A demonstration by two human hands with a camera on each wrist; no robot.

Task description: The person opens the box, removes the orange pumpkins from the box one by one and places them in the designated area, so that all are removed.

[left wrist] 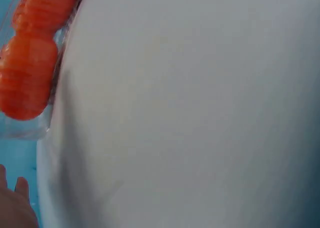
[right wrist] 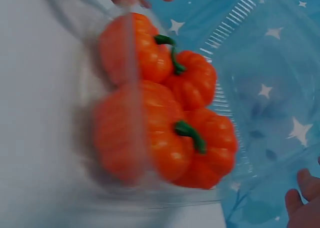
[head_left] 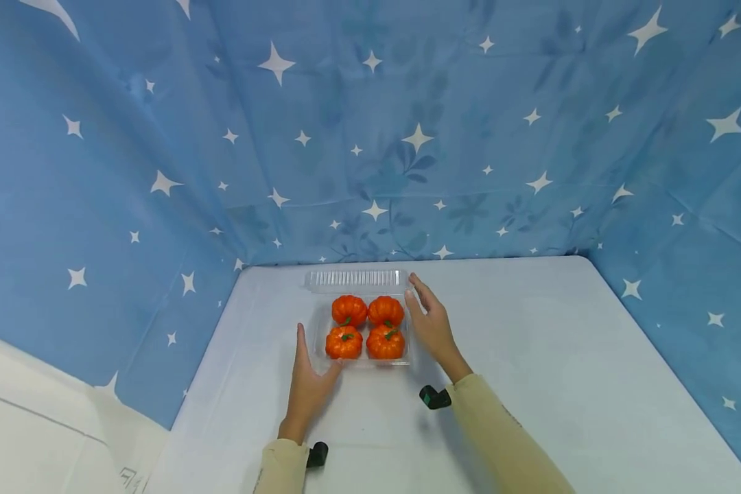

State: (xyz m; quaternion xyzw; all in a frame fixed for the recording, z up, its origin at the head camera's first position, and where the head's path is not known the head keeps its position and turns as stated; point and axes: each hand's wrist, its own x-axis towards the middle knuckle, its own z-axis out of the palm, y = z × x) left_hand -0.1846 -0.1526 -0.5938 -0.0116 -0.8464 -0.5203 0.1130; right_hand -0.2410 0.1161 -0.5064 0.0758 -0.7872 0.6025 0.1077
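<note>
A clear plastic clamshell box [head_left: 370, 362] holds several small orange pumpkins [head_left: 385, 343] with green stems, set in two rows. Its ribbed lid [head_left: 358, 280] is raised at the back. My left hand [head_left: 309, 391] is at the front left corner, thumb beside the front rim, fingers straight and spread. To the right of the box, my right hand [head_left: 433, 329] stretches its fingers toward the lid's right end; whether they touch it I cannot tell. From the right wrist view, the pumpkins [right wrist: 165, 133] show through the clear wall. Only a few fingertips [left wrist: 20, 188] appear in the left wrist view.
The box rests on a white table [head_left: 531, 343] toward its back edge. Blue curtains [head_left: 420, 171] with white stars enclose the back and both sides. A dark wrist device [head_left: 435, 396] sits on the right wrist, another [head_left: 318, 454] on the left.
</note>
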